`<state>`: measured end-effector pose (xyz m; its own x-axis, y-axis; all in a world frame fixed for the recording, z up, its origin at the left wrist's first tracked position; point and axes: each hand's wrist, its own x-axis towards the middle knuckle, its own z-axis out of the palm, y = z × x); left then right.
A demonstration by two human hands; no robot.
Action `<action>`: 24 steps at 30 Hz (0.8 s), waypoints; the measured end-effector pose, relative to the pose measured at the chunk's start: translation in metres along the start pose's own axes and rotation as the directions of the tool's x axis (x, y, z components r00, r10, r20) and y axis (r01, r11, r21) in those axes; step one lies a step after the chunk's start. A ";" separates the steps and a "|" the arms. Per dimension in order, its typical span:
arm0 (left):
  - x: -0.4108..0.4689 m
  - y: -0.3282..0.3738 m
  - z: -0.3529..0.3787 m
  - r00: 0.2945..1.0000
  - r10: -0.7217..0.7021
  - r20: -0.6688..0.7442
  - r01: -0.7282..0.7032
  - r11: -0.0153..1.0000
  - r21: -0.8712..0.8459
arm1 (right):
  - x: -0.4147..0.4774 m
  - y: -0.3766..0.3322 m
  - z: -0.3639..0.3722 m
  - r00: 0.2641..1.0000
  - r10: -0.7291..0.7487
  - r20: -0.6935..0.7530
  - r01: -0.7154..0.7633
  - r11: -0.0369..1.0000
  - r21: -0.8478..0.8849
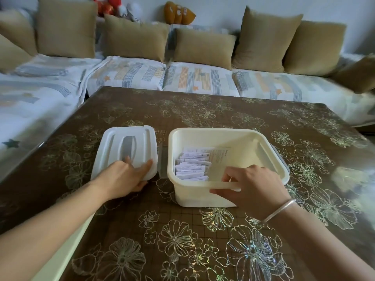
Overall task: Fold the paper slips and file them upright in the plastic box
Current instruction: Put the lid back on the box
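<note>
The left hand pinches the lid by its near corner, while the slips, lying nine-to-three, stand in the box at ten o'clock from the nearer right hand, which grips the near rim.

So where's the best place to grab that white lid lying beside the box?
Probably the near edge, from the person's side: the lid lies nearly flat on the table beside the box, so only its rim offers a pinch. The left hand grips there.
</note>
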<state>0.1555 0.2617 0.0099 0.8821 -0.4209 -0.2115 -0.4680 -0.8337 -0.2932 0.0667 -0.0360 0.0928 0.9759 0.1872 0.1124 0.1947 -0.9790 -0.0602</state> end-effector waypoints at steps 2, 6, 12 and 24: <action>-0.001 0.003 -0.007 0.989 -0.075 -0.127 0.077 0.997 0.013 | -0.004 0.005 0.000 1.000 0.016 -0.003 -0.016 1.000 -0.008; -0.009 -0.001 -0.030 0.868 -0.236 -0.436 0.207 0.972 -0.114 | -0.009 0.012 0.002 0.999 0.039 -0.038 -0.040 0.999 -0.032; -0.029 0.002 -0.080 0.509 -0.361 -0.781 -0.100 0.877 -0.470 | -0.014 0.027 -0.003 0.986 -0.165 0.019 0.147 0.920 0.363; -0.022 0.060 -0.111 0.399 0.146 -0.905 -0.527 0.845 -0.096 | -0.025 0.083 0.000 0.599 0.636 -0.487 0.043 0.581 0.813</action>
<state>0.1135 0.1815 0.1007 0.3316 -0.6138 0.7164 -0.8549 -0.5166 -0.0469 0.0585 -0.1223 0.0849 0.6600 -0.5502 0.5116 0.2353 -0.4953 -0.8363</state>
